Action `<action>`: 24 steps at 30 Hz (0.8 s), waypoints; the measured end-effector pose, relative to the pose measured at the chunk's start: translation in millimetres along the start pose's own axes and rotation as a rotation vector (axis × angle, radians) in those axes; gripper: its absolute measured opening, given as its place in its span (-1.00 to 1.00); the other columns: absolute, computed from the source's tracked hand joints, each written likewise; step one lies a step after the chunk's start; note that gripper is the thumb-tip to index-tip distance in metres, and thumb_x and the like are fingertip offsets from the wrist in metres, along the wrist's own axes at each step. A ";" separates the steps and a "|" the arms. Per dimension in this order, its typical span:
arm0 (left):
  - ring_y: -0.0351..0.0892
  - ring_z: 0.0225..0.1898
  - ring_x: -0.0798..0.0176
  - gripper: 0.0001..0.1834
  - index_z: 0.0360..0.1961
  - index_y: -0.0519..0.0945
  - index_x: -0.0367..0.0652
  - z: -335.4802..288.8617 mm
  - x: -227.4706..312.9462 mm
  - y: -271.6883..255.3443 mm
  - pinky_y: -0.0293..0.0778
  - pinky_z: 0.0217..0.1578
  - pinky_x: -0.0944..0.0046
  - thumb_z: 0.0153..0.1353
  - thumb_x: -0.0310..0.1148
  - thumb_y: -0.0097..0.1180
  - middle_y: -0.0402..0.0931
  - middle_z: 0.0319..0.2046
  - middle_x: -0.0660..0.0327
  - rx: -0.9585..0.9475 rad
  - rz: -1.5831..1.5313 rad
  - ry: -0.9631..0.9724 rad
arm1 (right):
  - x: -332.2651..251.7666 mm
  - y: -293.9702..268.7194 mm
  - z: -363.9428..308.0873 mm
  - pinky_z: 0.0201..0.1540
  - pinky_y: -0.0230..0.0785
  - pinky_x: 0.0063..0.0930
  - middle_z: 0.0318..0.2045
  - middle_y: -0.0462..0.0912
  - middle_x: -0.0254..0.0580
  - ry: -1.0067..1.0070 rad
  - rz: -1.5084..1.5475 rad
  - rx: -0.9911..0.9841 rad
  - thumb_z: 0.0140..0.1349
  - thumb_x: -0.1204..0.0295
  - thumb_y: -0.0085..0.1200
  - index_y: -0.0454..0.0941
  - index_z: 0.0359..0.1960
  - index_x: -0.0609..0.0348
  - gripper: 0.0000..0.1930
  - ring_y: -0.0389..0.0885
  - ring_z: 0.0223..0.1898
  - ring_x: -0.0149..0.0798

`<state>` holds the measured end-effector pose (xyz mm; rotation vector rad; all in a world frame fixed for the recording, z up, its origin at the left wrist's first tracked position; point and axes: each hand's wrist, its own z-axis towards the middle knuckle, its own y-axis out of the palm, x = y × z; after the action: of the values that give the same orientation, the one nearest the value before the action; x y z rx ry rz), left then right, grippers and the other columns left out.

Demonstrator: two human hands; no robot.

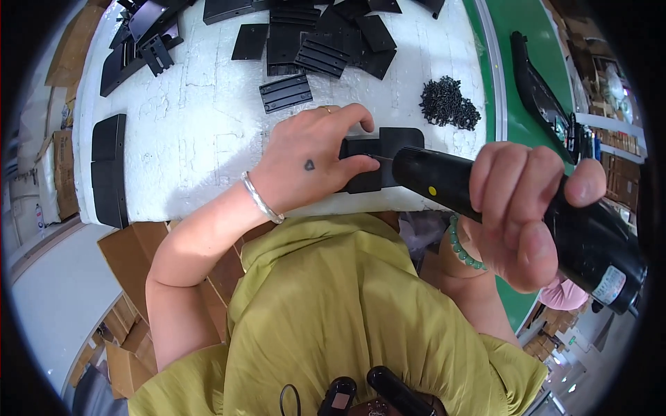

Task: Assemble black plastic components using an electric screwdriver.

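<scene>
The right hand point(522, 208) clasps a black electric screwdriver point(438, 175), pointing left at the black housing point(401, 139). The nearer left hand point(305, 154) grips that housing.

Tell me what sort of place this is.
Probably a small-parts assembly workshop: a heap of small dark screws lies on the white work surface, the right hand grips what looks like a powered screwdriver, and cardboard boxes stand around.
</scene>
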<state>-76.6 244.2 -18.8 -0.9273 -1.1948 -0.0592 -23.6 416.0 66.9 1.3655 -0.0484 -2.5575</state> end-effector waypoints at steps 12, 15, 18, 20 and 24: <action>0.47 -0.37 0.04 -0.65 -0.26 0.46 -0.06 4.0 -4.7 1.4 0.36 -0.31 0.18 -0.14 -0.36 0.26 0.48 -0.46 0.15 -0.010 0.034 -0.016 | 10.1 3.1 8.0 -0.54 0.16 -0.58 -0.68 0.28 -0.44 0.021 -0.054 -0.116 -0.01 0.53 -0.06 0.22 -0.08 0.03 -0.60 0.26 -0.71 -0.50; 0.47 -0.36 0.04 -0.67 -0.26 0.47 -0.05 3.1 -6.7 2.1 0.36 -0.29 0.18 -0.12 -0.36 0.24 0.49 -0.45 0.15 -0.020 0.034 -0.033 | 2.4 17.7 3.3 -0.55 0.16 -0.57 -0.68 0.28 -0.44 0.100 -0.116 0.012 -0.01 0.53 -0.06 0.22 -0.09 0.04 -0.61 0.26 -0.71 -0.49; 0.49 -0.33 0.06 -0.68 -0.30 0.50 -0.06 2.8 -5.5 1.1 0.37 -0.31 0.14 -0.08 -0.20 0.26 0.50 -0.45 0.15 -0.014 0.035 -0.006 | 7.7 12.6 5.9 -0.55 0.15 -0.56 -0.67 0.28 -0.42 0.070 -0.094 -0.082 0.00 0.54 -0.06 0.22 -0.09 0.04 -0.62 0.26 -0.71 -0.48; 0.49 -0.32 0.06 -0.68 -0.30 0.50 -0.06 1.8 -9.8 3.7 0.37 -0.31 0.14 -0.08 -0.20 0.25 0.49 -0.44 0.16 0.009 0.036 0.003 | 12.6 7.7 11.8 -0.55 0.15 -0.55 -0.67 0.28 -0.42 0.060 -0.083 -0.138 0.00 0.53 -0.06 0.22 -0.10 0.05 -0.63 0.25 -0.71 -0.47; 0.49 -0.32 0.06 -0.70 -0.31 0.50 -0.05 5.0 -9.3 5.7 0.36 -0.31 0.14 -0.07 -0.21 0.25 0.48 -0.44 0.16 0.019 0.024 0.021 | 14.5 10.2 13.2 -0.55 0.14 -0.55 -0.67 0.28 -0.40 0.072 -0.120 -0.085 -0.01 0.54 -0.04 0.23 -0.14 0.07 -0.65 0.25 -0.71 -0.45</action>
<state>-81.4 247.2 -29.4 -0.9222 -1.1626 -0.0388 -40.3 401.7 64.0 1.4689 0.1586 -2.5709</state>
